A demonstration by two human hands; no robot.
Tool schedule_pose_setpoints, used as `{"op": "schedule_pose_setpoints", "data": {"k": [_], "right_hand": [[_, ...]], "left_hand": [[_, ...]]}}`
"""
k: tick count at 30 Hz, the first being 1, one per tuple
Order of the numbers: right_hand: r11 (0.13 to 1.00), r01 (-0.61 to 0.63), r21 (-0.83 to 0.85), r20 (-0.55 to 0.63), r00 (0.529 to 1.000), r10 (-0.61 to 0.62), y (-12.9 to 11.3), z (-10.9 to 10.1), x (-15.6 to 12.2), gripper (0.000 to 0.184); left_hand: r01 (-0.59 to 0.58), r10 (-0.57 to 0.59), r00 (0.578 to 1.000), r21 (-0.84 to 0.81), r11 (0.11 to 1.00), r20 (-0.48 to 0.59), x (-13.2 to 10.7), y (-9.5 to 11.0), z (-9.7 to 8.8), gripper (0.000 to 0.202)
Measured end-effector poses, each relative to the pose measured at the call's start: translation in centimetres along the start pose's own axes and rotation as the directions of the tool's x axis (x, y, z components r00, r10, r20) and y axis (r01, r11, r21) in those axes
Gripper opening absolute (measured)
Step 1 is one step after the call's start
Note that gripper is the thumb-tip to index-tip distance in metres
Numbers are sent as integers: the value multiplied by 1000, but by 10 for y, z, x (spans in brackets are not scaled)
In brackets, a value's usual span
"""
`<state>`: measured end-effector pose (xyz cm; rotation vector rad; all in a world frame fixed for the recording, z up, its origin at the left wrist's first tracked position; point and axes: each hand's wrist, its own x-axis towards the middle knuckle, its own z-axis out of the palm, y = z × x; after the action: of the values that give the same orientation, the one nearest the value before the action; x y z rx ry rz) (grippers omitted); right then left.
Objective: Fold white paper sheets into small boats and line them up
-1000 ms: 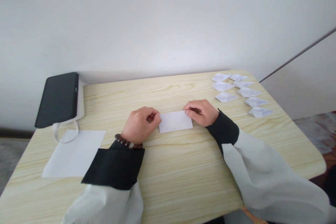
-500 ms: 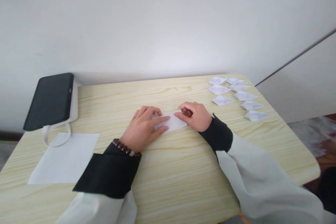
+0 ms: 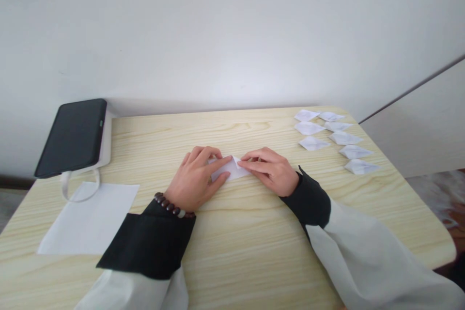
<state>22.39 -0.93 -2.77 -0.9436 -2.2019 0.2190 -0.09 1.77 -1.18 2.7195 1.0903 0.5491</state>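
Note:
A small folded strip of white paper [image 3: 238, 171] lies on the table between my hands, its upper right corner turned over into a slanted flap. My left hand [image 3: 196, 174] rests on the left end, index finger and thumb spread apart and pressing it down. From the right, my right hand [image 3: 272, 170] pinches the folded corner between thumb and fingers, which hide the strip's right end. A dark beaded bracelet [image 3: 170, 206] circles my left wrist.
Several folded pointed white paper pieces [image 3: 314, 143] sit in two columns at the back right. At left, a white sheet [image 3: 90, 223] lies partly under a strap loop [image 3: 82, 198] from a box with a dark tablet-like top [image 3: 72, 135]. A wall [image 3: 232, 34] borders the table's back.
My right hand has brought the paper's upper right corner down and inward, making a slanted fold. My left hand stays on the left end. The view has shifted slightly.

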Motion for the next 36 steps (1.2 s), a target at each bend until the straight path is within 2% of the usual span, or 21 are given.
{"op": "schedule_pose_setpoints", "data": {"k": [3, 10, 17, 26, 36], "right_hand": [[1000, 12, -8, 14, 1000, -12, 1, 1, 1, 25], [999, 49, 3, -39, 998, -49, 2, 0, 2, 17], [997, 68, 44, 28, 997, -70, 3, -3, 2, 28], [990, 30, 140, 22, 999, -33, 6, -6, 1, 21], [992, 83, 96, 45, 995, -87, 8, -6, 2, 22]], "left_hand": [[6, -6, 1000, -1, 1000, 5, 1, 1, -1, 32], [-10, 10, 1000, 14, 1000, 6, 0, 1, -3, 36], [-32, 31, 999, 45, 998, 24, -1, 2, -2, 36], [-16, 13, 999, 68, 998, 42, -1, 4, -4, 37], [-9, 4, 998, 84, 996, 58, -1, 6, -5, 38]]}}
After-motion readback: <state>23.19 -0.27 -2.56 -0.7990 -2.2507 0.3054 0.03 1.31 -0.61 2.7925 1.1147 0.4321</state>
